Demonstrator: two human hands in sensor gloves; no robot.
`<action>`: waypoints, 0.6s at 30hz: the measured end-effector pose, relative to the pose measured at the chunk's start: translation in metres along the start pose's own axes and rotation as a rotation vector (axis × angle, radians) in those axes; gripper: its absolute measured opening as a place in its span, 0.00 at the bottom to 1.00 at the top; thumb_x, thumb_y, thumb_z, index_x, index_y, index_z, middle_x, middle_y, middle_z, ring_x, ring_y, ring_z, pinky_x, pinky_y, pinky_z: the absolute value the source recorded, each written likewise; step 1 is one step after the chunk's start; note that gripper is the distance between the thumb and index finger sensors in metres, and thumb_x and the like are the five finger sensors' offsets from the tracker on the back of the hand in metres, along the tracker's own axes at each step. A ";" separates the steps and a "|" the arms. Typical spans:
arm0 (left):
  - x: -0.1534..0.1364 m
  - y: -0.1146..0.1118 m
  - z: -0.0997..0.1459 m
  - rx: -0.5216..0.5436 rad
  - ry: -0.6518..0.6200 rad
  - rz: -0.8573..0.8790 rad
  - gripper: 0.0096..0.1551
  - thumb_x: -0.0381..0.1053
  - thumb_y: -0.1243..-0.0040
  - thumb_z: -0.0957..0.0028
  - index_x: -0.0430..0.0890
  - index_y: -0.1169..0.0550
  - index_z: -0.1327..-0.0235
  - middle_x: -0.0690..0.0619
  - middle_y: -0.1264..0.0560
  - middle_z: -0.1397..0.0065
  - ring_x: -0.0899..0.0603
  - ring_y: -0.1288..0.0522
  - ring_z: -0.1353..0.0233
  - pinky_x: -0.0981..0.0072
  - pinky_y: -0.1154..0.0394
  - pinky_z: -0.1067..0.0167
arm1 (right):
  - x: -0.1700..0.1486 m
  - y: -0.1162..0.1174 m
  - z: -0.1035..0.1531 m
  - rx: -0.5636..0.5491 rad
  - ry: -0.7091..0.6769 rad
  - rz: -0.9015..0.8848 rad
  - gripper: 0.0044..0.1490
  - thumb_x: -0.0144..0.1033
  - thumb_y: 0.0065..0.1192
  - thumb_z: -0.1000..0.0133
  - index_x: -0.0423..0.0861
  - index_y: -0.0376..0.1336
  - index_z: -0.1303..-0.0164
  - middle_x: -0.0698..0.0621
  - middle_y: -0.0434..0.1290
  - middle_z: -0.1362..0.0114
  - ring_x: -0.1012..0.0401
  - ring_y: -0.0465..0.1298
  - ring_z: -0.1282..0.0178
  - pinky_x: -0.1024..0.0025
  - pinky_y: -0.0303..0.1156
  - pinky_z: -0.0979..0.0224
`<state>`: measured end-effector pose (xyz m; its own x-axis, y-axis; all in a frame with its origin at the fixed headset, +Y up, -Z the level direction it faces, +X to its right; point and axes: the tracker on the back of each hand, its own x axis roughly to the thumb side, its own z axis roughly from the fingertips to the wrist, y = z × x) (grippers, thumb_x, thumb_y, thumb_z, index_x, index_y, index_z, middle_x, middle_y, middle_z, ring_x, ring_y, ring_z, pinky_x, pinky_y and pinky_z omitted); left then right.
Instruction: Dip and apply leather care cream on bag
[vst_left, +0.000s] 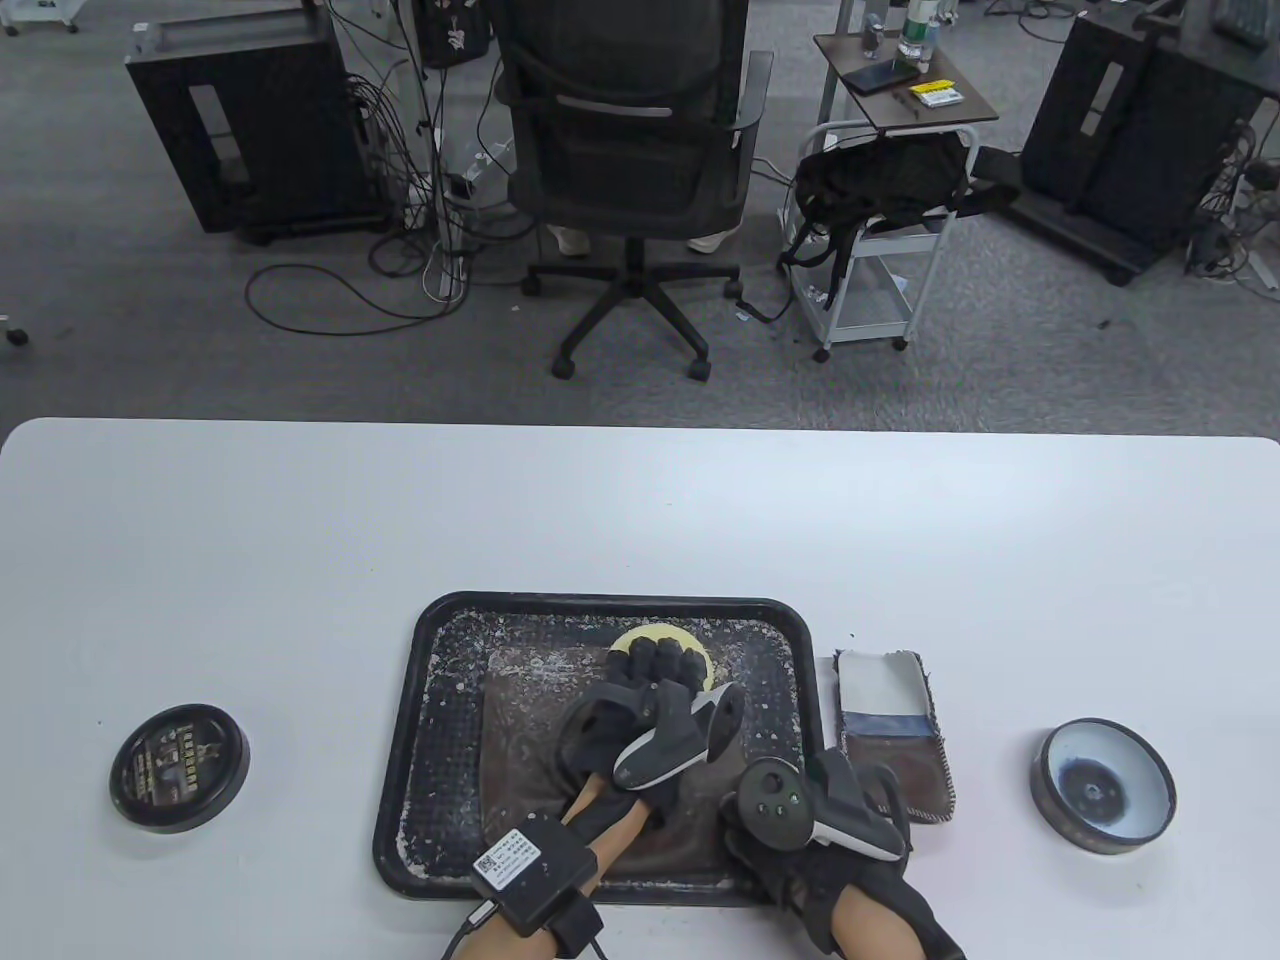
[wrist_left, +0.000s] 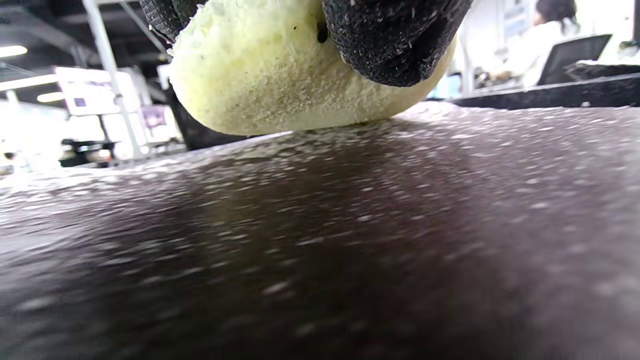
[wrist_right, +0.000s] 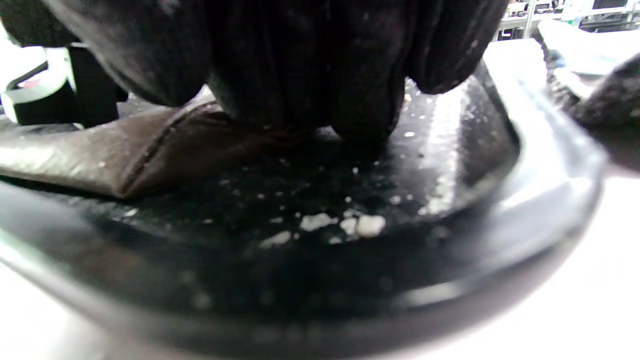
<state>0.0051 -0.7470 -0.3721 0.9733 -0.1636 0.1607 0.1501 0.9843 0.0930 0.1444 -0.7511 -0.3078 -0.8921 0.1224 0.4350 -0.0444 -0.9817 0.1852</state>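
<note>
Table view: a black tray (vst_left: 440, 640) with rounded corners sits near the table's (vst_left: 300, 520) front edge, with wide bare white surface behind it and to both sides. A flat brown leather bag (vst_left: 520, 730) lies in the tray, its grain flecked with pale crumbs, as is the tray floor around it. The left hand (vst_left: 655, 690) reaches to the bag's far end, fingers curled over a round yellow sponge (vst_left: 690, 640); the left wrist view shows the sponge's porous rounded edge (wrist_left: 280, 85) touching the leather. The right hand (vst_left: 840, 810) rests at the tray's front right corner, and the right wrist view shows its fingers (wrist_right: 310, 75) pressing down on the bag's stitched edge (wrist_right: 125, 155), not wrapped round it. A round black lid (vst_left: 178, 767) lies well to the left. The open cream tin (vst_left: 1102, 787) stands well to the right. Leather swatches (vst_left: 893, 735) lie just beside the tray's right rim.
</note>
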 end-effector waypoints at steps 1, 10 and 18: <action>-0.005 -0.001 0.001 -0.009 0.017 0.004 0.30 0.51 0.36 0.56 0.63 0.28 0.37 0.59 0.29 0.27 0.46 0.28 0.26 0.54 0.29 0.30 | 0.000 0.000 0.000 0.000 0.002 -0.001 0.31 0.45 0.66 0.53 0.45 0.76 0.43 0.47 0.76 0.32 0.48 0.79 0.36 0.48 0.72 0.32; -0.050 -0.010 0.003 -0.115 0.114 0.056 0.30 0.51 0.36 0.56 0.62 0.28 0.37 0.59 0.29 0.27 0.46 0.28 0.25 0.54 0.29 0.29 | -0.001 0.000 0.001 0.002 0.015 -0.018 0.30 0.45 0.66 0.53 0.45 0.76 0.43 0.48 0.76 0.32 0.48 0.79 0.36 0.48 0.71 0.32; -0.054 -0.011 0.004 -0.142 0.218 -0.232 0.31 0.52 0.37 0.56 0.62 0.30 0.36 0.59 0.30 0.26 0.47 0.28 0.25 0.55 0.29 0.29 | 0.001 0.000 0.000 -0.003 0.024 0.000 0.30 0.45 0.66 0.53 0.45 0.76 0.43 0.47 0.76 0.33 0.48 0.79 0.37 0.48 0.72 0.32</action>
<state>-0.0496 -0.7495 -0.3777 0.9223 -0.3811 -0.0637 0.3794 0.9245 -0.0375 0.1430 -0.7511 -0.3072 -0.9024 0.1193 0.4141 -0.0459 -0.9820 0.1831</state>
